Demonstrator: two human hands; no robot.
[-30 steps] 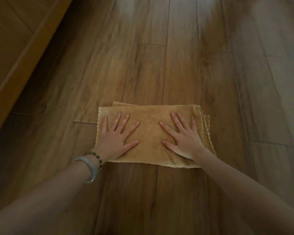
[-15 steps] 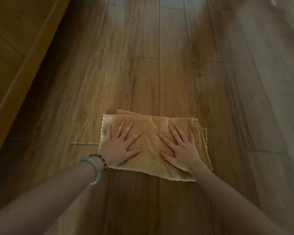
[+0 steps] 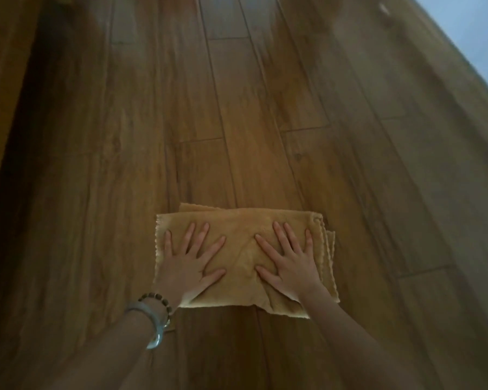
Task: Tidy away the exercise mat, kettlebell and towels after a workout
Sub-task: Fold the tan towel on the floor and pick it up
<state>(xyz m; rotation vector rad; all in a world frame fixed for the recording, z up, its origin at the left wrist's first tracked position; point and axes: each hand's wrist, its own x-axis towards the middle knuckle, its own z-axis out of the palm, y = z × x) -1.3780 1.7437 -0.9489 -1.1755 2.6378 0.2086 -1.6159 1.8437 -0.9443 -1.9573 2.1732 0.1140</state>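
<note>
Your folded towel (image 3: 244, 249) lies flat on the wooden floor (image 3: 237, 108), at 6 o'clock in the view. Your left hand (image 3: 185, 266) presses its 9 o'clock half and your right hand (image 3: 292, 266) its 3 o'clock half. Both hands are flat with the fingers spread, gripping nothing. Smooth outward from the centre crease. Square up the layers that stick out at the 3 o'clock edge before you fold again. The number of layers is unclear. No mat or kettlebell shows, and the pale patch (image 3: 476, 38) at 2 o'clock is unidentifiable.
</note>
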